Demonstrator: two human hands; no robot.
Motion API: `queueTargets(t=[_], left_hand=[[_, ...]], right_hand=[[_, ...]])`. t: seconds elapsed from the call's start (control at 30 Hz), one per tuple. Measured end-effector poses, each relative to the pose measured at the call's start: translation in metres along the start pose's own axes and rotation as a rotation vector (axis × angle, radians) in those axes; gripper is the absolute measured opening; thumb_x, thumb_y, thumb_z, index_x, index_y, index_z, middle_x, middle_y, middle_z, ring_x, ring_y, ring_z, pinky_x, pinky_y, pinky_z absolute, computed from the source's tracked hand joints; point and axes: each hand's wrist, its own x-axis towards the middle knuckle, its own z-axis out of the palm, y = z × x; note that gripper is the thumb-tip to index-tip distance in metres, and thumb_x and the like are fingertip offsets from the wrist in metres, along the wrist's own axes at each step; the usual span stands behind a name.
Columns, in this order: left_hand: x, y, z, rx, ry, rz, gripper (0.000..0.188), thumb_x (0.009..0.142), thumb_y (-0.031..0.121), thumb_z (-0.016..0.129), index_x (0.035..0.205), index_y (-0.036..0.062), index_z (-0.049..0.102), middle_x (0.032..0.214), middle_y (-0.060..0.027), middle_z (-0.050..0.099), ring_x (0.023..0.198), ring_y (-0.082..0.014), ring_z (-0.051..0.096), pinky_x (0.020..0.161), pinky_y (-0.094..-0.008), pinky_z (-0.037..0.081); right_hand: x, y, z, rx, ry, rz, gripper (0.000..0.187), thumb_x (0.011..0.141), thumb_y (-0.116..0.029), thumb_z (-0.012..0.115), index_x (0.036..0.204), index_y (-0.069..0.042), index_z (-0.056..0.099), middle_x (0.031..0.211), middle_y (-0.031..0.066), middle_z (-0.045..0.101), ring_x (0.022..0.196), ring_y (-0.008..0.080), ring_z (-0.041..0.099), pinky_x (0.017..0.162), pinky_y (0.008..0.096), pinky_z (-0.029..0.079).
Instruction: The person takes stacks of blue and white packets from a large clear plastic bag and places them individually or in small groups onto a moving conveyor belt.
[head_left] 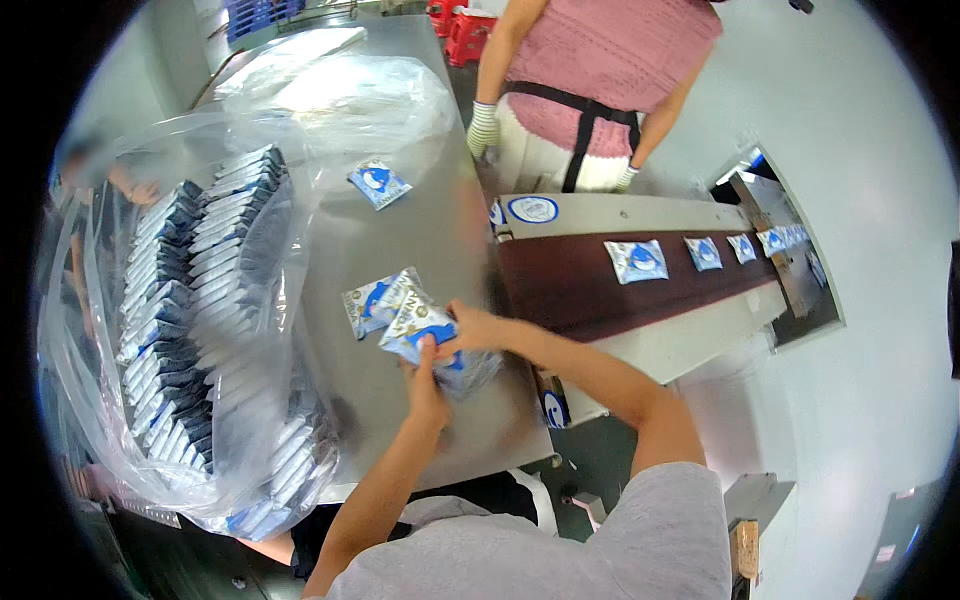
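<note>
Over the metal table, my left hand (427, 390) grips the near edge of a small blue-and-white packet (412, 325), thumb on top. On the same small bunch, from the right, my right hand (475, 331) is closed with its fingers bent round the packets' edge. Another packet (362, 308) lies partly under the bunch on its left. Below my hands a blurred bunch of packets (470, 372) shows; how it is held cannot be made out. Farther up the table lies a single packet (379, 184).
A large clear plastic bag (318, 215) with rows of upright packets (160, 320) stands at the left. Flat plastic bags (365, 95) lie at the far end. On the right, a brown conveyor belt (560, 290) carries several packets from a wall opening. A person in pink (610, 60) stands beyond it.
</note>
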Motion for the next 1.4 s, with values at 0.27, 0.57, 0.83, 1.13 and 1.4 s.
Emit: queueTargets(t=[0.27, 0.57, 0.83, 1.13, 1.4], left_hand=[[-0.062, 0.064, -0.028, 0.448, -0.276, 0.397, 0.105, 0.071, 0.017, 0.079, 0.147, 0.0089, 0.007, 0.133, -0.0141, 0.041, 0.119, -0.0262, 0.047, 0.098, -0.0369, 0.042], [-0.039, 0.049, -0.11, 0.961, -0.544, 0.414, 0.119, 0.059, 0.033, 0.089, 0.143, 0.0045, 0.01, 0.135, -0.0152, 0.038, 0.123, -0.0289, 0.045, 0.103, -0.0412, 0.038], [-0.077, 0.091, -0.066, 0.83, -0.462, 0.409, 0.105, 0.055, 0.032, 0.09, 0.133, 0.0014, 0.028, 0.126, -0.014, 0.052, 0.116, -0.0268, 0.053, 0.1, -0.0398, 0.04], [-0.185, 0.177, -0.009, 2.007, -0.392, 0.541, 0.041, 0.074, 0.036, 0.072, 0.092, 0.0005, 0.063, 0.102, -0.014, 0.063, 0.095, -0.0277, 0.062, 0.079, -0.0363, 0.052], [-0.24, 0.291, 0.031, 2.389, 0.362, 1.018, 0.07, 0.065, 0.038, 0.071, 0.118, -0.0043, 0.055, 0.123, -0.0147, 0.055, 0.099, -0.0236, 0.059, 0.105, -0.0573, 0.026]], right_hand=[[-0.056, -0.058, 0.084, 0.496, 0.449, -0.625, 0.114, 0.057, -0.036, 0.086, 0.141, 0.002, 0.019, 0.135, 0.0234, 0.037, 0.13, 0.0359, 0.035, 0.108, 0.0432, 0.026], [-0.031, 0.031, 0.138, -0.203, 0.323, -0.766, 0.109, 0.06, -0.05, 0.081, 0.141, -0.003, 0.024, 0.135, 0.0215, 0.038, 0.129, 0.0367, 0.035, 0.11, 0.0473, 0.022], [-0.079, -0.039, 0.13, 0.518, 0.102, -0.537, 0.095, 0.065, -0.031, 0.084, 0.14, -0.008, 0.031, 0.136, 0.0121, 0.047, 0.124, 0.0278, 0.047, 0.107, 0.0444, 0.033], [-0.101, -0.104, 0.076, -0.55, 0.42, -0.29, 0.083, 0.048, -0.024, 0.085, 0.116, -0.001, 0.043, 0.102, 0.0185, 0.054, 0.094, 0.0393, 0.053, 0.08, 0.0458, 0.044], [-0.046, -0.144, 0.039, -0.064, 0.308, -0.515, 0.079, 0.055, -0.018, 0.085, 0.121, -0.002, 0.044, 0.109, 0.0159, 0.058, 0.101, 0.0294, 0.057, 0.09, 0.0372, 0.044]])
